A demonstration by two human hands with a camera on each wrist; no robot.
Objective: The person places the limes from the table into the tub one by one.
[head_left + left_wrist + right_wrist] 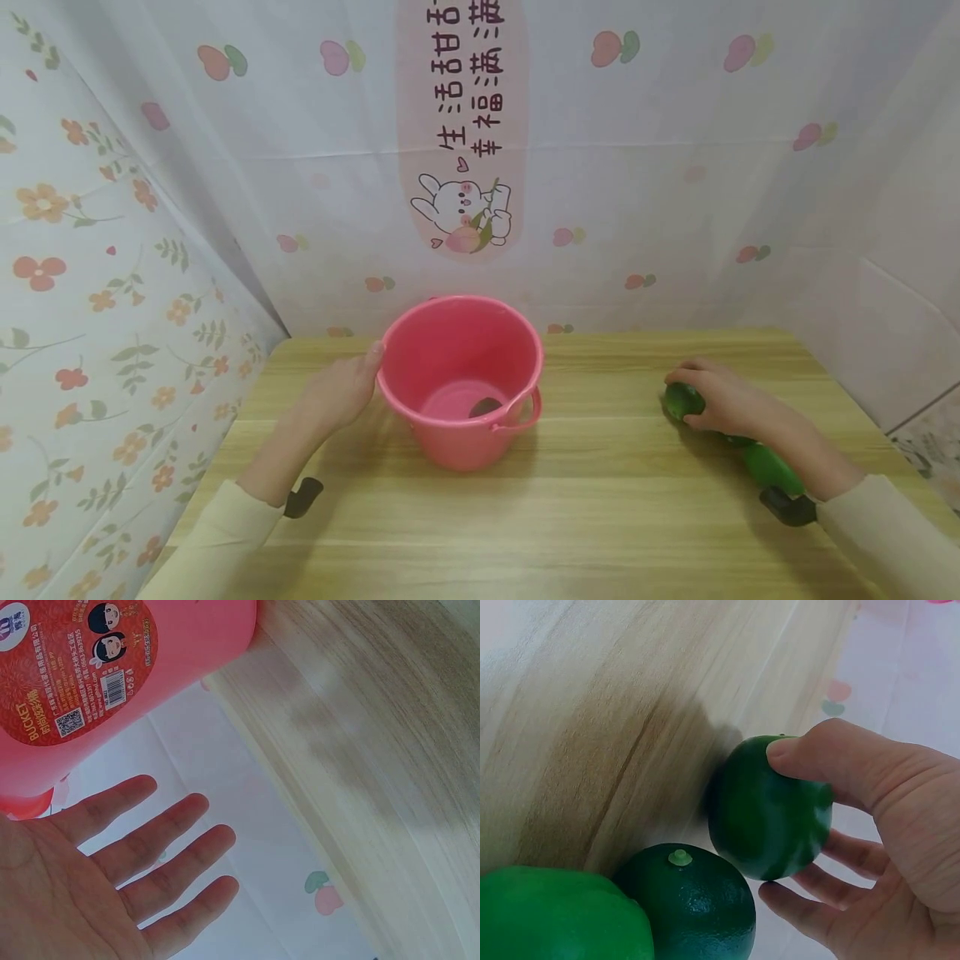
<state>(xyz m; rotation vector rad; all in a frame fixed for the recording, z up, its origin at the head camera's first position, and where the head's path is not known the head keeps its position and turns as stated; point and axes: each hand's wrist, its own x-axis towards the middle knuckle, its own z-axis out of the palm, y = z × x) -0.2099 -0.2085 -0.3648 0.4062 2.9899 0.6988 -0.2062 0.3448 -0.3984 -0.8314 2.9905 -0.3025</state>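
Bucket [459, 446] stands on the tabletop [600, 517], left hand [341, 392] at its pink rim [450, 423] with fingers [180, 871] extended, right hand [723, 397] grasping a dark green fruit [765, 817] beside a second fruit [694, 907].

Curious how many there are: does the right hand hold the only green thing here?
No: besides the held round green item, a second round one and a brighter one lie near the right hand.

dark item [486, 406]: part-hidden by bucket [459, 446]; perhaps round; bright-green object [562, 919]: edge-cut
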